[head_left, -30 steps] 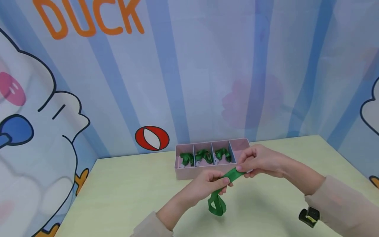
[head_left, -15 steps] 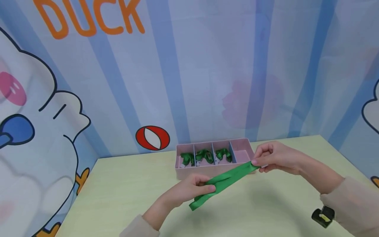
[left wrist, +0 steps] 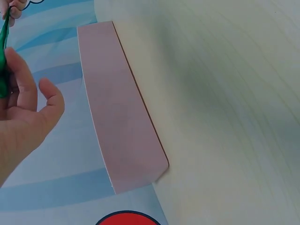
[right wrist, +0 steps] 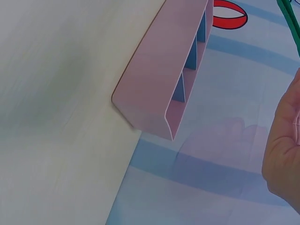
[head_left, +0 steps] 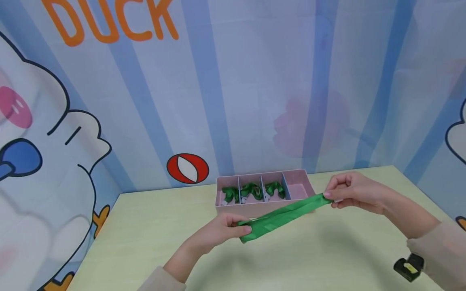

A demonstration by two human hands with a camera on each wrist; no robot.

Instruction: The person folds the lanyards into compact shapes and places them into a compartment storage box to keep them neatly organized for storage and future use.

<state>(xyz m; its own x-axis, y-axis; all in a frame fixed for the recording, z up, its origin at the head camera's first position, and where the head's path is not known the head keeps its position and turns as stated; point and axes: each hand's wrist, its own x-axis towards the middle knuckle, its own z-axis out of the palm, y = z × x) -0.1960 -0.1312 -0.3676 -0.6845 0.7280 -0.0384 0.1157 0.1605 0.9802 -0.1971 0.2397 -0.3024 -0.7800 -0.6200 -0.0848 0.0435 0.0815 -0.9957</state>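
A green ribbon (head_left: 284, 217), flat and layered lengthwise, stretches on a slant between both hands above the table. My left hand (head_left: 220, 233) pinches its lower left end between thumb and fingers. At the raised right end my right hand (head_left: 358, 192) pinches the ribbon, and a bit of white shows by those fingertips. Behind the ribbon stands a pink divided box (head_left: 242, 210). Three of its compartments each hold a bunched dark green ribbon (head_left: 274, 189); the rightmost compartment holds none. In the left wrist view the left hand (left wrist: 28, 101) shows at the edge, the green ribbon (left wrist: 3, 61) partly cut off.
The pale yellow table (head_left: 153, 226) runs back to a blue striped backdrop (head_left: 247, 101) with cartoon prints. The box stands at the table's far edge, close to the backdrop. A small black device (head_left: 409, 267) hangs at the right sleeve.
The hands have moved apart, left hand leftward and right hand rightward. The ribbon's hanging loop has been drawn out into a long straight band. The box and its ribbons stay put.
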